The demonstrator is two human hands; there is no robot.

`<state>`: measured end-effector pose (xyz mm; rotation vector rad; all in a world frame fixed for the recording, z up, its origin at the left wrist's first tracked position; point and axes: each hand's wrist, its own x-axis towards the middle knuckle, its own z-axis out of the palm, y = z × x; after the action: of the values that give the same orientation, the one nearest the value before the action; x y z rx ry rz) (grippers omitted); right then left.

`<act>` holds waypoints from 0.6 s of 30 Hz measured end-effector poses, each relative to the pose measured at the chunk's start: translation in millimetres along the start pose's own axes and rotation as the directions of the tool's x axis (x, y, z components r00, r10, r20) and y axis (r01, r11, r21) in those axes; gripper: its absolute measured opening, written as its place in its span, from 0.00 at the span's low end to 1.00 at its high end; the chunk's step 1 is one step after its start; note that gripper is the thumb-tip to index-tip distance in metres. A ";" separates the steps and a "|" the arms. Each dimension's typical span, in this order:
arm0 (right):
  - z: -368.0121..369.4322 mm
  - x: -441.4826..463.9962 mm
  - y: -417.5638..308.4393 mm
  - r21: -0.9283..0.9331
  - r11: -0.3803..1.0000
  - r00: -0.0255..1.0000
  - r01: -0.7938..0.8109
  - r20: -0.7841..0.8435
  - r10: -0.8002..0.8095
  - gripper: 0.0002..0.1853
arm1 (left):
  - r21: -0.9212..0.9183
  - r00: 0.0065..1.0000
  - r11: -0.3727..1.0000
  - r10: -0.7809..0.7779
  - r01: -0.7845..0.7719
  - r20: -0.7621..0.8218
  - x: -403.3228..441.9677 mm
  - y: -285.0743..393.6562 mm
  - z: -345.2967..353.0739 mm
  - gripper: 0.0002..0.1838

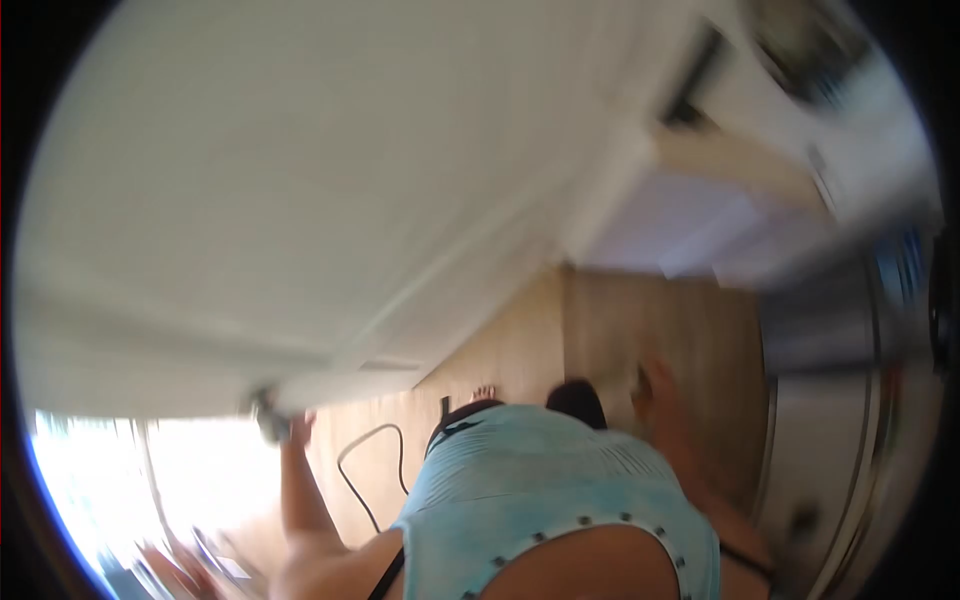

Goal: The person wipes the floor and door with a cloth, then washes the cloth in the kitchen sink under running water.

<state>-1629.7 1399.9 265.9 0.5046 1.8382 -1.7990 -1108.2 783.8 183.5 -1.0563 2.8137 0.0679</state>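
A large white door [300, 180] fills the upper left of the head view. At its lower edge my left hand [301, 427] is at a greyish metal handle [268, 415], with the fingers closed against it. My right hand [654, 390] hangs over the wooden floor [710, 350], smeared by motion. A small dark shape lies along its fingers, and I cannot make out whether it is a held object.
A dark cable [345, 460] loops on the floor at lower left. Bright windows [210, 460] are beyond it. A white and tan piece of furniture [720, 190] stands upper right, and blurred shelving or panels [820, 420] run down the right side.
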 end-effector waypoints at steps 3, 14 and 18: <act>-0.3 -29.6 -16.2 -0.416 0.889 0.955 0.190 0.289 -0.070 0.17 | -0.556 0.854 0.660 -0.476 0.505 0.211 -78.2 -34.6 -5.9 0.30; -64.3 -59.7 -234.1 -0.698 0.470 0.800 0.540 0.600 -0.027 0.19 | -0.948 -0.131 -0.113 -0.979 -0.296 0.158 -403.9 230.0 -368.1 0.31; -18.6 3.2 -375.3 -0.658 0.240 0.621 0.714 0.753 0.217 0.24 | -0.920 -0.232 0.110 -0.972 -0.377 -0.022 -341.9 345.4 -490.7 0.31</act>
<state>-1856.9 1399.0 565.3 -1.0237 1.9552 -0.4312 -1134.9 1222.8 716.0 -4.2876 1.5689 1.7010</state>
